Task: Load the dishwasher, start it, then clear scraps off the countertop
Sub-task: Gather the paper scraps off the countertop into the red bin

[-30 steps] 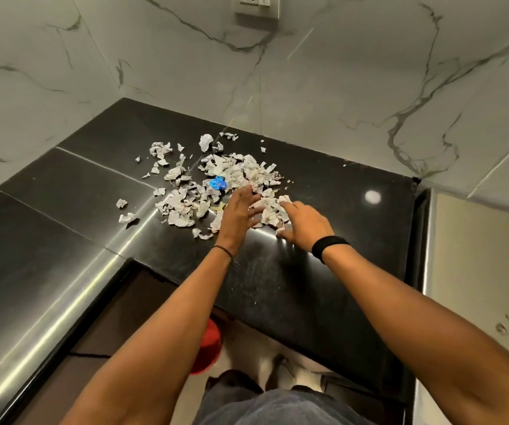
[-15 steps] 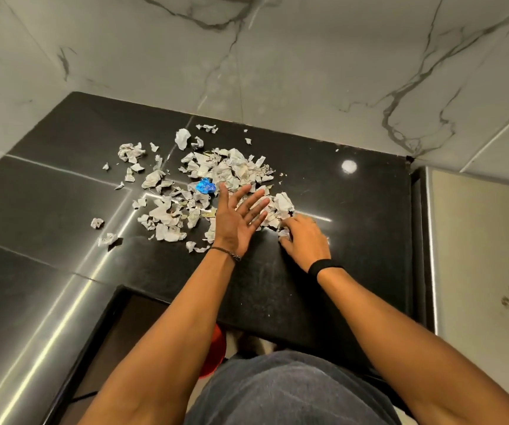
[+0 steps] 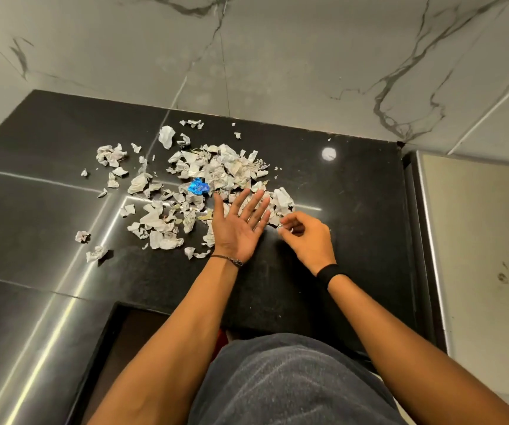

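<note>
1. Desk (image 3: 360, 225): black polished stone, L-shaped, set against a marble wall (image 3: 277, 56).
2. Stray crumpled bits (image 3: 95, 253): two lie apart at 9 o'clock of the main heap, near the desk's left seam.
3. Paper scraps (image 3: 216, 170): pale torn and crumpled pieces in a loose heap at mid-desk, spreading from 9 to 1 o'clock of the left hand. The nearest pieces touch its fingertips and thumb side.
4. Blue wrapper (image 3: 198, 188): a shiny crumpled piece within the heap, at 11 o'clock of the left hand, just beyond the thumb tip.
5. Left hand (image 3: 237, 228): palm up, fingers straight and spread, nothing gripped. The fingers point to 1 o'clock, into the heap's near edge. A thin bracelet (image 3: 228, 259) is on the wrist.
6. Right hand (image 3: 306, 237): at 3 o'clock of the left hand, just beside it. The fingers are curled, and the thumb and fingertips pinch a small pale bit at the heap's right rim, which lies at its 11 o'clock. A black wristband (image 3: 328, 273) is on the wrist.
7. Pale panel (image 3: 477, 240): beside the desk's right edge.
</note>
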Available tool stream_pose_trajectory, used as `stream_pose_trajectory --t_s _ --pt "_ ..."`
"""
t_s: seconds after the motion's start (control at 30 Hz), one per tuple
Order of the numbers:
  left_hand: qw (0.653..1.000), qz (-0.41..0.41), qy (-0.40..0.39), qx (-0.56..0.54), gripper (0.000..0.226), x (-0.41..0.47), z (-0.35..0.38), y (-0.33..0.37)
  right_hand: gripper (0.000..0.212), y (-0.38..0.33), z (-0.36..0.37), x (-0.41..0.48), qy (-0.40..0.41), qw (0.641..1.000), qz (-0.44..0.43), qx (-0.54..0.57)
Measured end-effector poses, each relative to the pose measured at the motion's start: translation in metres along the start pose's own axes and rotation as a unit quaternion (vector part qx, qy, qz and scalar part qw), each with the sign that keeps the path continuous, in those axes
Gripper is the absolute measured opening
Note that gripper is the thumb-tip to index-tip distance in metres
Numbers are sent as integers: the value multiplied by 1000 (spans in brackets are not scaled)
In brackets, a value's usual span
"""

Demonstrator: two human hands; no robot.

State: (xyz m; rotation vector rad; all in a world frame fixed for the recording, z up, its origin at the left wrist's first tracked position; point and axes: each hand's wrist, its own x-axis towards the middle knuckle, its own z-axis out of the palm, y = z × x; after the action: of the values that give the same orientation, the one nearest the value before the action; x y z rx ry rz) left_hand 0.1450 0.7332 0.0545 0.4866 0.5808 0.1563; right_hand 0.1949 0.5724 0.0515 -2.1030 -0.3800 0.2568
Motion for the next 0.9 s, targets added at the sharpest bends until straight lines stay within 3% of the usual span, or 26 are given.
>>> stream_pose_trajectory --t_s 0.13,0.5,0.73,0.9 --pt "1000 -15 -8 -21 84 2 -4 -6 18 -28 4 4 -28 994 -19 104" --pt "995 -15 -41 -87 87 13 -6 -7 24 -48 20 14 -129 987 -67 72" --pt "988 -7 -34 -152 81 12 -8 1 13 -36 -6 43 -19 996 -73 39" --pt "988 4 -29 -149 80 12 -6 5 25 -7 -13 73 11 993 -50 -102"
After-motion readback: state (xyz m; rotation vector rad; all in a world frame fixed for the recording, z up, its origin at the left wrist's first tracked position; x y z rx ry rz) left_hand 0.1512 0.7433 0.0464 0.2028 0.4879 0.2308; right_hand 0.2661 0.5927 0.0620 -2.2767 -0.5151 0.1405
